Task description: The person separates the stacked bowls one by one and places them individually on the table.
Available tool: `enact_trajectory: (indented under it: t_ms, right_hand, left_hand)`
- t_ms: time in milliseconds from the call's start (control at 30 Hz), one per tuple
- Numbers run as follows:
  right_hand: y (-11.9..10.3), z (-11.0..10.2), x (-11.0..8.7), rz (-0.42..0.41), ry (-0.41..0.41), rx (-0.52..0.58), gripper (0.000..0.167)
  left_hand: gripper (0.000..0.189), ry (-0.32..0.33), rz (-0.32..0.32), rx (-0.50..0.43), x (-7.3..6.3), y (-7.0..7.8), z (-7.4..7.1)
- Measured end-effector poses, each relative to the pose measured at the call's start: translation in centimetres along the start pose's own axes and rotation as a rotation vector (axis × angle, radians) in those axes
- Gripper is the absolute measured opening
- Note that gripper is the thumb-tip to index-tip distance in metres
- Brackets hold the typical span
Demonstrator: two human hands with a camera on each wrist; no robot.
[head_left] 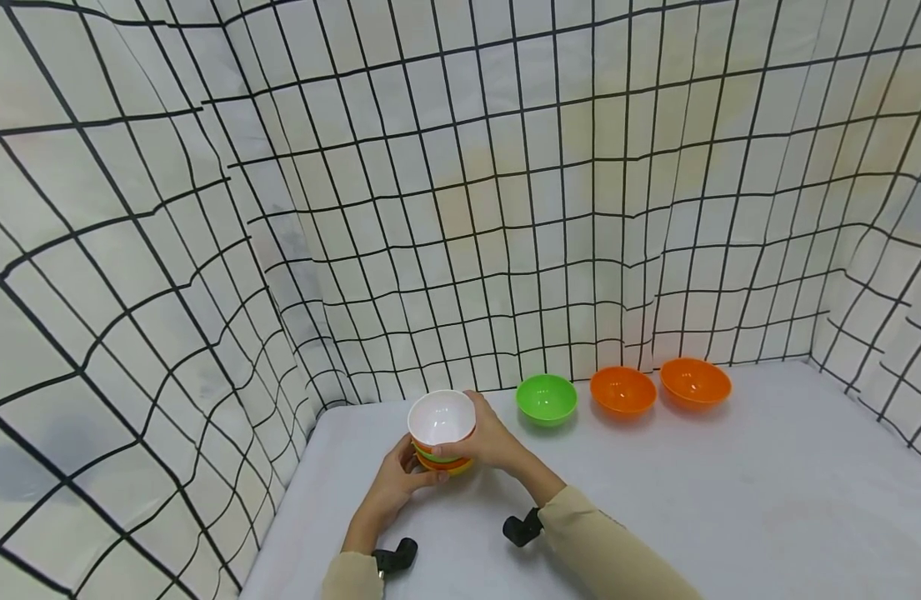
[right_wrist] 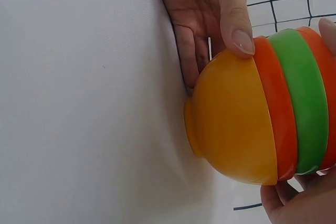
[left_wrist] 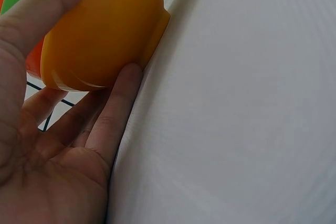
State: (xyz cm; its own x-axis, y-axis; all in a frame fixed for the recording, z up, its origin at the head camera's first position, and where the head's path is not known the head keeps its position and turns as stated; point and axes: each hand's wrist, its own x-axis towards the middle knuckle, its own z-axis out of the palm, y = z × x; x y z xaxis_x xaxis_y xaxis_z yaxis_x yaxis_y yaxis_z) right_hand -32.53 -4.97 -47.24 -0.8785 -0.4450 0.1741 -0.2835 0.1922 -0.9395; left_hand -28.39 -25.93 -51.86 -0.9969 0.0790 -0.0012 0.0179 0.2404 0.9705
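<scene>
A stack of bowls stands near the table's back left, gripped between both hands. The white bowl [head_left: 441,417] is on top, its inside facing up. Below it come orange, then a green bowl [right_wrist: 300,100], another orange bowl [right_wrist: 277,116] and, lowest, a yellow bowl [left_wrist: 105,30]. My left hand [head_left: 392,485] curls round the bottom of the stack, its thumb against the yellow bowl near the rim and fingers under its side. Higher up, my right hand [head_left: 492,435] holds the top bowls, thumb in front and fingers behind.
To the right of the stack, along the back of the white table [head_left: 730,500], sit a separate green bowl [head_left: 546,400] and two orange bowls, one nearer [head_left: 623,392] and one farther right [head_left: 695,383]. White walls with black grid lines [head_left: 505,225] enclose the table's back and sides.
</scene>
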Motion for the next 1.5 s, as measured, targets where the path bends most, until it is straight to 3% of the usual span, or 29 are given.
enact_trajectory:
  t_ms: [200,567,733,967,1233,1500]
  right_hand:
    - [-0.2,-0.1,-0.1,0.025,0.002,-0.001,0.109]
    - [-0.5,-0.4,-0.1,-0.032,0.031,-0.01,0.098]
    - [-0.7,-0.7,-0.1,-0.049,0.066,-0.007,0.103]
    - [-1.3,-1.3,-0.5,-0.007,0.124,-0.022,0.115]
    - [-2.1,-2.5,-0.8,-0.071,0.151,0.015,0.102]
    - [-2.0,-3.5,-1.4,-0.07,0.156,0.042,0.101]
  left_hand:
    - [0.093,-0.001,0.006,-0.007,-0.1,0.1,0.0]
    - [0.095,-0.004,0.005,-0.002,-0.1,0.1,0.0]
    - [0.093,-0.006,0.012,-0.004,-0.1,0.0,0.0]
    - [0.096,-0.009,0.004,0.017,0.0,-0.1,0.0]
    - [0.096,-0.005,-0.001,0.015,0.0,0.1,0.0]
    - [0.095,-0.005,0.007,0.016,-0.1,0.0,0.0]
